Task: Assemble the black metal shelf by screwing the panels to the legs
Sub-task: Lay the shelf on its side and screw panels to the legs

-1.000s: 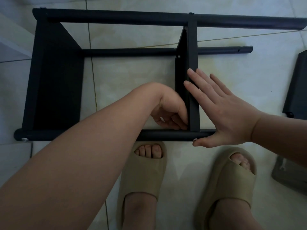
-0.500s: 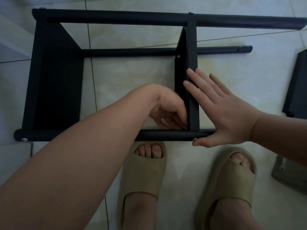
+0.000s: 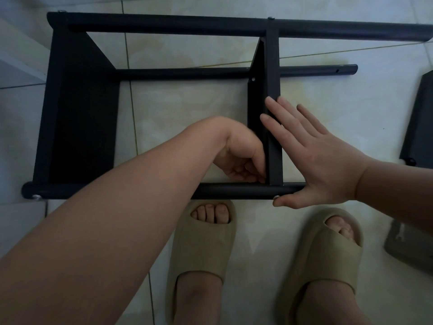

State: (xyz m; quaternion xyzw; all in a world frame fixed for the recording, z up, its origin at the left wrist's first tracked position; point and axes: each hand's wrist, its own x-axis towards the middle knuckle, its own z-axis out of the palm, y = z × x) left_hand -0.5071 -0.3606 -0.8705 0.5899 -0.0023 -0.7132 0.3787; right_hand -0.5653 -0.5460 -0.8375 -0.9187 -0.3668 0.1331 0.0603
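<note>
Two hands work one joint in the head view. The shelf [image 3: 77,113] lies on its side on the floor [image 3: 187,109], filling the upper half of the frame, and the corner I care about is at centre, where the middle panel [image 3: 273,90] meets the near leg [image 3: 234,190].

My right hand [image 3: 311,160] is released and flat, its straight fingers [image 3: 278,113] pressed against the right face of the panel. Its thumb [image 3: 288,202] lies under the leg, just beside the screw [image 3: 277,197] head. My left hand [image 3: 243,165] reaches in from the lower left with the wrist bent and the fingers curled into the inner corner. Whether they pinch a nut or only touch the panel's edge I cannot tell.

I judge the step to be seating this screw. To do it well I would keep the panel square to the leg with the flat hand, so the holes stay lined up. I would start the thread by finger and tighten fully only when it runs freely. If the panel tilts, the thread may cross.

A spare panel [image 3: 419,118] lies at the right edge, well apart from the shelf.
</note>
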